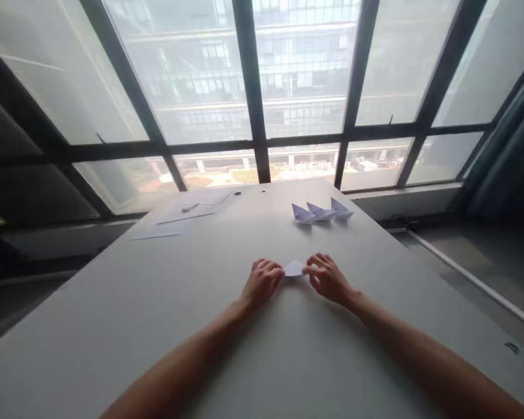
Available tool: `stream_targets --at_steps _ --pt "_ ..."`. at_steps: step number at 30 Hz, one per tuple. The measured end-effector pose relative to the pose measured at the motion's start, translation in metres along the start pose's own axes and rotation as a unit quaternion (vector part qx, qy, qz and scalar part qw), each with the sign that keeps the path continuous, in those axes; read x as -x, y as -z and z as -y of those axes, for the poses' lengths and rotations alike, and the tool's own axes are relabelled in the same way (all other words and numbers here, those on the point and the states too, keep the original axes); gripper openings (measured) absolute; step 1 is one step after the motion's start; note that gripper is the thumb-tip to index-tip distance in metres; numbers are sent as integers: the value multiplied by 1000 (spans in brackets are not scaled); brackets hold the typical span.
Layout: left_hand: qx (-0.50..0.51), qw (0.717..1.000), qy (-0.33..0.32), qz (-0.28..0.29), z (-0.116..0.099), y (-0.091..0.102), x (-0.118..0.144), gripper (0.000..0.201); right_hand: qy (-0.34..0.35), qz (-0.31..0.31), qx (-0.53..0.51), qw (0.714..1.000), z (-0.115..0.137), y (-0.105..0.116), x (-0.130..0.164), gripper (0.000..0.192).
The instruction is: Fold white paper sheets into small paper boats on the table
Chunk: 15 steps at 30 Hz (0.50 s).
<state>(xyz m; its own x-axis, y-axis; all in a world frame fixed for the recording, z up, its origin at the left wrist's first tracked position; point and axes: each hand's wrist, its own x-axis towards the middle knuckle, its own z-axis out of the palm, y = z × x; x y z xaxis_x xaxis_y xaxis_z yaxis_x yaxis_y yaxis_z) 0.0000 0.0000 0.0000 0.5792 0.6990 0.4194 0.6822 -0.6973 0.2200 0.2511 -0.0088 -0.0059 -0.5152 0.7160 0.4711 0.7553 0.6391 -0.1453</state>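
- The folded paper [294, 268] is in front of the person, between the two hands, over the near-middle part of the desk [166, 308]. If its lower edge touches the surface or hangs just above, I cannot tell.
- The left hand [263, 279] has its fingers curled in, almost closed, and the fingertips have hold of the left corner of the paper.
- The right hand [328, 279] is bent in a looser way, with thumb and finger nearly together; they pinch the right corner.
- The step in hand seems to be the shaping of the fold from its two ends. For this, I think both sides should be handled with equal force – if one side pulls more, the middle point may lean.
- It is better to keep the pinch light and close to the corners, because thin paper can crease in a wrong place or tear.
- The wrists stay best low and steady, so the desk can give support when a crease must be pressed.
- The three paper boats [322, 213] stand farther away, toward the right – well apart from the hands, so the elbows have free room.
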Motion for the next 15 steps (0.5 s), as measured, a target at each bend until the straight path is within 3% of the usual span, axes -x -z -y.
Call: stream_targets --at_steps 5,11,15 --pt "23 1000 7 7 -3 -3 1 16 3 37 -30 999 3 0 1 7" --pt "1 1000 17 26 -2 -1 0 14 -16 22 -76 997 0 -8 1 13" --pt "-28 999 -11 44 0 -1 1 26 -4 16 -109 994 -1 -11 2 16"
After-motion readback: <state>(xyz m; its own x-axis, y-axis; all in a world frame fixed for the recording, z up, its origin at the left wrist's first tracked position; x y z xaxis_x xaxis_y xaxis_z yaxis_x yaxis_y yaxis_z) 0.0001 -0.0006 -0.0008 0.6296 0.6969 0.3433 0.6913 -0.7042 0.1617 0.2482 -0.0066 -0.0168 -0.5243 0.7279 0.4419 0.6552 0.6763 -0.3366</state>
